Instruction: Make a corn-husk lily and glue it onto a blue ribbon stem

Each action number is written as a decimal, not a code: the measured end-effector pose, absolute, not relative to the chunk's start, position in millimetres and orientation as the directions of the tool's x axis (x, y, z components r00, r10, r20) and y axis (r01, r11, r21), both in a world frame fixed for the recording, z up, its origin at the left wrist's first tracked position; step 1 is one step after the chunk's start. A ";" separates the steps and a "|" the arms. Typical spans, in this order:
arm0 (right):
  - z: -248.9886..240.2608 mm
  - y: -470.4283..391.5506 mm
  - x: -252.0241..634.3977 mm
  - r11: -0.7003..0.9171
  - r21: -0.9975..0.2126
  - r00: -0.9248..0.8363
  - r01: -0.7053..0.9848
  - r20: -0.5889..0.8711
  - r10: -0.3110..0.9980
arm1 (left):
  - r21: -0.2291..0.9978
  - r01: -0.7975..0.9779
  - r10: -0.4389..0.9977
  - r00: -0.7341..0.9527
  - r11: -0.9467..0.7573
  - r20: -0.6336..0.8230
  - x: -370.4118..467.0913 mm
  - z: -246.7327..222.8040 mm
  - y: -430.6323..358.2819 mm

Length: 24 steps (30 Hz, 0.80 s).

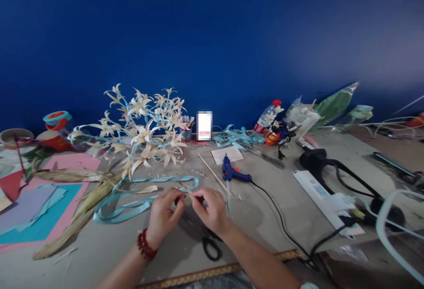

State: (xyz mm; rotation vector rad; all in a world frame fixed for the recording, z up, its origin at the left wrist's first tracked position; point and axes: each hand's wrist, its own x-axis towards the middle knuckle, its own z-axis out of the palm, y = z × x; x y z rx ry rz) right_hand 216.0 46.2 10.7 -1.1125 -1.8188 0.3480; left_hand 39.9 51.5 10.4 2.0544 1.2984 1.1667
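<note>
My left hand (166, 213), with a red bead bracelet on its wrist, is closed in a pinch near the table's middle. Its fingertips meet at something too small to make out. Just to the right, my right hand (212, 209) pinches a thin tan strip (184, 187) that points up and to the left. Behind and left of my hands lies a light blue ribbon (124, 214) in loose loops. Black scissors (212, 248) lie below my right hand, partly hidden by it. A blue glue gun (233, 172) rests to the right.
Cream artificial flowers (141, 134) stand at the back left, near dried husks (89, 196) and coloured paper (62, 223). A wooden stick (213, 172) lies behind my right hand. At the right are a white power strip (323, 198) and cables. A bottle (265, 119) stands at the back.
</note>
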 end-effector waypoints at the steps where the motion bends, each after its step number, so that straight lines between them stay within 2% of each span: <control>1: 11.2 47.2 217.2 0.538 -0.649 -0.107 0.538 0.581 0.807 | 0.727 0.526 0.893 0.173 -0.441 0.416 37.2 9.8 52.7; 4: 10.9 48.6 217.9 0.527 -0.665 -0.062 0.529 0.589 0.806 | 0.742 0.495 0.887 0.162 -0.452 0.432 34.2 12.1 52.3; 9: 8.1 44.8 212.0 0.565 -0.628 -0.181 0.536 0.568 0.803 | 0.726 0.452 0.855 0.259 -0.518 0.449 44.4 16.4 46.1; 12: 9.1 44.9 212.7 0.556 -0.626 -0.168 0.547 0.568 0.806 | 0.740 0.488 0.884 0.202 -0.464 0.421 44.6 12.3 47.9; 16: 10.8 48.1 216.5 0.528 -0.651 -0.068 0.546 0.593 0.802 | 0.767 0.501 0.907 0.103 -0.401 0.407 39.0 9.7 50.8; 21: 7.1 46.8 213.0 0.579 -0.598 -0.175 0.554 0.596 0.783 | 0.742 0.453 0.869 0.225 -0.494 0.441 43.1 14.4 45.6; 24: 3.6 46.2 210.5 0.580 -0.588 -0.180 0.564 0.597 0.782 | 0.749 0.420 0.859 0.234 -0.512 0.455 44.9 13.2 44.8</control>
